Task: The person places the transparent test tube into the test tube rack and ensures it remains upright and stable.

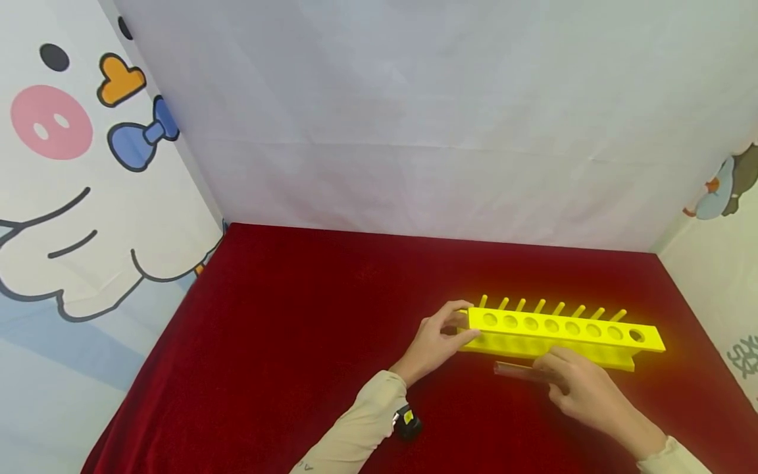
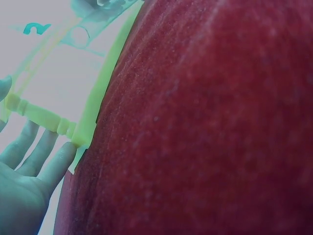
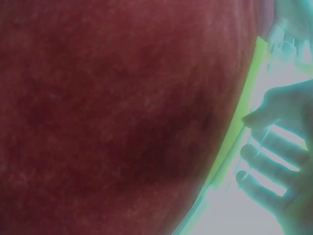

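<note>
A yellow test tube rack (image 1: 562, 327) stands on the red cloth, with a row of round holes on top and several pegs along its back. My left hand (image 1: 432, 345) grips the rack's left end, thumb in front and fingers behind; in the left wrist view, fingertips (image 2: 61, 154) touch its end post. In front of the rack, my right hand (image 1: 583, 388) pinches a clear test tube (image 1: 514, 370). The tube lies nearly level, its open end pointing left, below the rack's top plate. Glare washes out much of the right hand (image 3: 281, 142) in its wrist view.
Dark red cloth (image 1: 284, 329) covers the table. Behind it hangs a pale curtain (image 1: 414, 118), and a cartoon-printed panel (image 1: 89, 217) stands at left. A small black object with a yellow mark (image 1: 408, 421) is at the left wrist.
</note>
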A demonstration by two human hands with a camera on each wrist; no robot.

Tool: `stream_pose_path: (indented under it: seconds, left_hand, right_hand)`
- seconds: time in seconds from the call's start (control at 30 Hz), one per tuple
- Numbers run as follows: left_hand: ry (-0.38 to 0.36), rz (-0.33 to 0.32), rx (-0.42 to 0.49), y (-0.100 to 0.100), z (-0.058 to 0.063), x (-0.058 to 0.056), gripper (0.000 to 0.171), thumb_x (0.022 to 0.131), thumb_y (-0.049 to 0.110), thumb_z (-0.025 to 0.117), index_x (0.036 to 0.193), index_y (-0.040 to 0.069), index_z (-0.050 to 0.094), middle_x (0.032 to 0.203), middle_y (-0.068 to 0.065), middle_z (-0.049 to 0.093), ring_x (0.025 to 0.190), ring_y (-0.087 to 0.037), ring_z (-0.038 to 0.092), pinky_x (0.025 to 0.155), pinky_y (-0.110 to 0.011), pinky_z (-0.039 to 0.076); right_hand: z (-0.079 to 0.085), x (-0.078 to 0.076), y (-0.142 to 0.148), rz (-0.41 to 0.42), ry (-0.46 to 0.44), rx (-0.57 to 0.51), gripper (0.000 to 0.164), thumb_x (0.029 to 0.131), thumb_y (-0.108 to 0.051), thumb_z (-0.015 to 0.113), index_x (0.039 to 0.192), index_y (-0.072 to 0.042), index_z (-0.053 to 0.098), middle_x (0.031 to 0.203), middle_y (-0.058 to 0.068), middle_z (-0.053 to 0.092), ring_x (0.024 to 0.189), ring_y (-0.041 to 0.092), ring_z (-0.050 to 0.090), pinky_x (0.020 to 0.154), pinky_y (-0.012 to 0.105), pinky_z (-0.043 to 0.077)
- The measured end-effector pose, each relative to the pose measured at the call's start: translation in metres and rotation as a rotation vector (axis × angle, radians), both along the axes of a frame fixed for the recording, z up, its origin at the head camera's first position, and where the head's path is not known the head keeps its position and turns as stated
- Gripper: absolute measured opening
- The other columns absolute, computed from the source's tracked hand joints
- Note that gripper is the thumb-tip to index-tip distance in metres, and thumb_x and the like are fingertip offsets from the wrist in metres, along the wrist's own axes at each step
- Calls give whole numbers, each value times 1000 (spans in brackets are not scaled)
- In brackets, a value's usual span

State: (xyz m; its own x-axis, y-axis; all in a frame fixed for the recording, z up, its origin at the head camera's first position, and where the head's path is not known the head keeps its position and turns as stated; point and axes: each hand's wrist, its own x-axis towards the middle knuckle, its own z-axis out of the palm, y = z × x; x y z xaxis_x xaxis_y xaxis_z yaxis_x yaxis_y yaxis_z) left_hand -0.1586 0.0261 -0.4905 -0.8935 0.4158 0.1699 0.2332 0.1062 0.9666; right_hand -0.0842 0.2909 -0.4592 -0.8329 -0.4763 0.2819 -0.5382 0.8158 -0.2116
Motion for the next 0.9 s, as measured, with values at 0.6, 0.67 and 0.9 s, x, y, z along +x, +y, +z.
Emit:
stream_pose_path:
  seconds: [0.6,0.67,0.9]
  left_hand:
    - [-5,4,2,0,0,1,42,87,29,69,125,34,50,114,2,64,98,-9,59,71,-23,53]
    - [-6,9,-4,0,0,1,42,87,30,69,125,35,50,114,2,64,97,-9,59,71,-23,53]
    - [6,17,-7,1,-1,0,42,87,30,69,125,33,51,112,3,64,95,-9,60,71,-24,52]
  right_hand:
    - [11,7,1,-44,-3,-35,42,58,3,78,91,-20,65,86,-13,56,71,6,47,59,25,48]
    - [12,8,1,-48,7,-39,42,58,3,78,91,-19,65,86,-12,56,71,7,48,59,26,48]
    - [17,10,3,-65,20,-45,44,57,3,79,91,-19,64,89,-10,58,73,9,49,60,27,49]
